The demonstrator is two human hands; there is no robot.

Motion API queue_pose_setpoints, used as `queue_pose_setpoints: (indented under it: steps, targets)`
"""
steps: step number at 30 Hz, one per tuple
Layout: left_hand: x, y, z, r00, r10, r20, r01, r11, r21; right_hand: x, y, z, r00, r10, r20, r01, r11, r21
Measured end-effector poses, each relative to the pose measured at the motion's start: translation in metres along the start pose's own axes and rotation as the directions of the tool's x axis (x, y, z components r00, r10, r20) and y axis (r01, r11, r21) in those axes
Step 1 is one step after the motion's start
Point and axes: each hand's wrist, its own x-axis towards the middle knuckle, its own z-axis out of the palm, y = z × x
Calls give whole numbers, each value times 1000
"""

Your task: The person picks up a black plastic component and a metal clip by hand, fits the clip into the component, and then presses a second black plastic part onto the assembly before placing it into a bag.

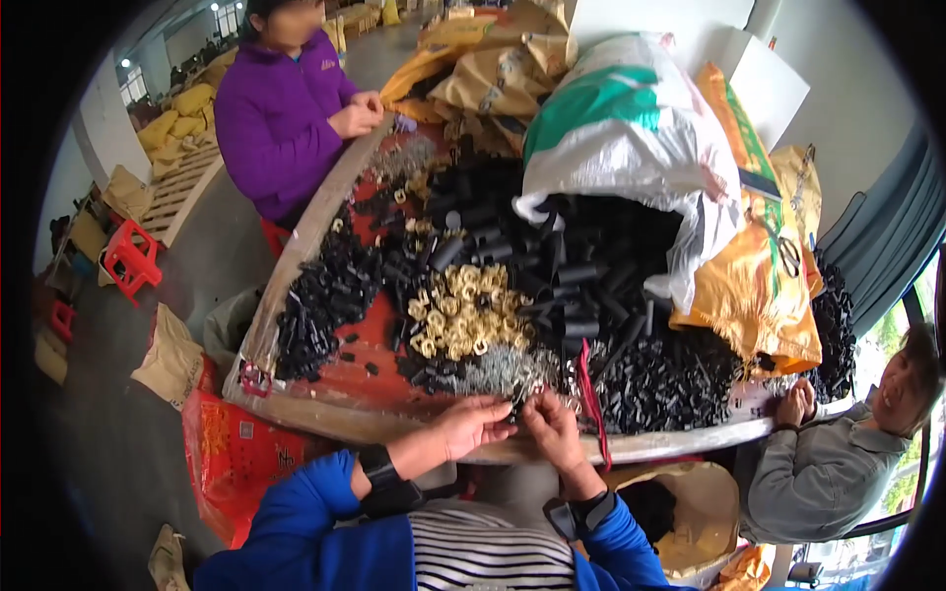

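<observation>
My left hand (471, 427) and my right hand (555, 429) meet over the table's near edge, fingertips pinched close together. Something small and dark shows between them, too small to name. Just beyond my fingers lies a heap of thin silvery metal pieces (488, 373). Behind that sits a pile of brass-coloured ring-like parts (463, 310). Small black parts (660, 389) spread beside my right hand, and a red strap (593, 394) hangs over the edge there. Larger black tubes (576, 276) lie farther back.
A white and green sack (631, 128) spills black parts onto the red table (374, 340). An orange sack (754, 286) lies to the right. A person in purple (281, 118) works at the far left, another in grey (823, 473) at the right. A red bag (232, 443) stands left of me.
</observation>
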Motion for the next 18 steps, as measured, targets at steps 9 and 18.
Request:
queue_pose_setpoints:
  steps: [9,18]
  targets:
    - [-22,7,1,997,53,54,-51,998,-25,-6,-15,10,995,100,-2,-99,986,137]
    - [-49,0,-11,990,81,116,-81,997,2,-15,-22,34,999,51,17,-54,964,259]
